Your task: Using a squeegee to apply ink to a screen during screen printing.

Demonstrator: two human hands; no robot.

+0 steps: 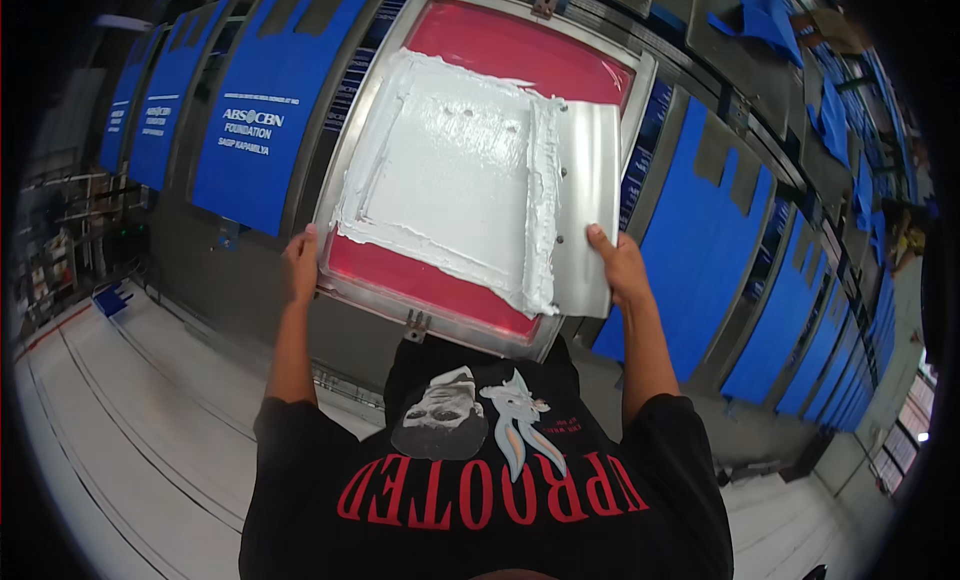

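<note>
A screen-printing frame [480, 336] with a red screen [430, 276] lies in front of me, tilted in the view. Thick white ink [455, 165] covers the screen's middle, heaped in ridges at its edges. My left hand [300, 265] is closed on the frame's left rim near the lower corner. On the other side, my right hand [622, 265] grips the outer edge of a wide metal squeegee [588, 195], thumb on top and fingers mostly hidden beneath. The squeegee's inner edge rests along the ridge of ink at the right.
Blue cut fabric pieces with white print [255, 110] lie on boards to the left. Plain blue pieces [705, 220] line the boards at right. Metal clamps [417, 326] sit at the frame's near and far ends. A pale floor [130, 430] shows lower left.
</note>
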